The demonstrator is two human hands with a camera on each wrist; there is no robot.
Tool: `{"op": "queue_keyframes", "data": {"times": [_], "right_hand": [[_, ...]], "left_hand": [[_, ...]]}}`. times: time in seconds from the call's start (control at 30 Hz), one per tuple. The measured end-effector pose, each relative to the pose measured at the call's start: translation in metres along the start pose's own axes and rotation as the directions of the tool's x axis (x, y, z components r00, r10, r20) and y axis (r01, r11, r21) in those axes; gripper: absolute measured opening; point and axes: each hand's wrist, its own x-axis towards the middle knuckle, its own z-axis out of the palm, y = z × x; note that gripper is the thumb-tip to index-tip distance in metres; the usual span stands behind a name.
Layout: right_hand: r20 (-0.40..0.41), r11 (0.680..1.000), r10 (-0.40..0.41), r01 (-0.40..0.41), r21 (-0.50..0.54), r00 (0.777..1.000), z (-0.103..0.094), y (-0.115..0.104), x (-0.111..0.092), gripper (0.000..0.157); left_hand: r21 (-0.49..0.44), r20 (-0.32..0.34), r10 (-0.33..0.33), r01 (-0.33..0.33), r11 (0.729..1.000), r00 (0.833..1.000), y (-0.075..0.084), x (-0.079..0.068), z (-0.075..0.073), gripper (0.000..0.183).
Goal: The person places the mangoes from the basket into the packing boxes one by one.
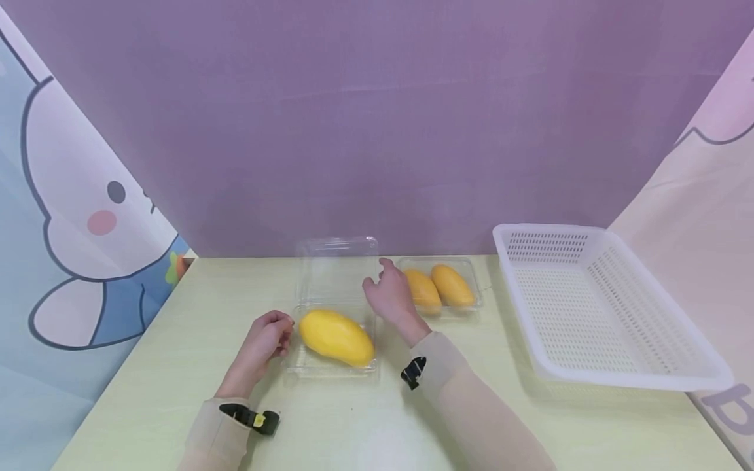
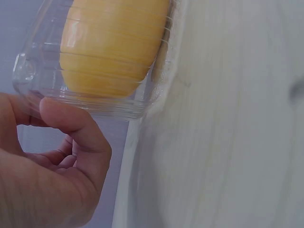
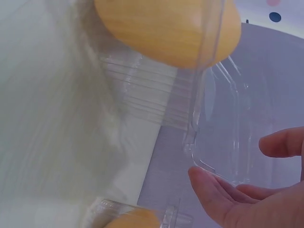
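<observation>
A large yellow mango [image 1: 336, 337] lies in a clear plastic clamshell box [image 1: 332, 373], whose lid [image 1: 338, 271] stands raised at the back. My left hand [image 1: 262, 343] pinches the box's left edge; in the left wrist view the thumb [image 2: 71, 116] overlaps the corner below the mango. To the right of the raised lid is my right hand [image 1: 391, 297], thumb and fingers spread apart. In the right wrist view its fingertips [image 3: 202, 178] are right at the lid's edge, curled round nothing.
Right of my right hand stands another clear box [image 1: 476, 281] with two smaller orange mangoes [image 1: 452, 286]. A white perforated plastic basket [image 1: 533, 327] stands at the table's right side. A purple cloth wall [image 1: 377, 131] rises behind the table [image 1: 177, 340].
</observation>
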Motion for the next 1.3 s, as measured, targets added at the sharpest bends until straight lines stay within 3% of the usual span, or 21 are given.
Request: {"op": "queue_keyframes", "data": {"times": [0.47,0.93,1.3], "right_hand": [[-0.051,0.994,-0.059,0.064,0.089,0.997,-0.012,-0.011,0.0,0.059],[-0.052,0.986,-0.102,0.108,0.129,0.993,-0.025,-0.019,-0.005,0.056],[-0.08,0.971,-0.15,0.162,0.177,0.985,-0.036,-0.02,-0.013,0.042]], "left_hand": [[0.007,-0.002,-0.002,0.002,1.0,1.0,0.001,0.001,0.001,0.021],[0.001,0.0,-0.013,0.013,1.0,1.0,0.001,0.0,0.002,0.021],[-0.016,0.008,-0.015,0.015,1.0,1.0,0.003,-0.001,0.004,0.022]]}}
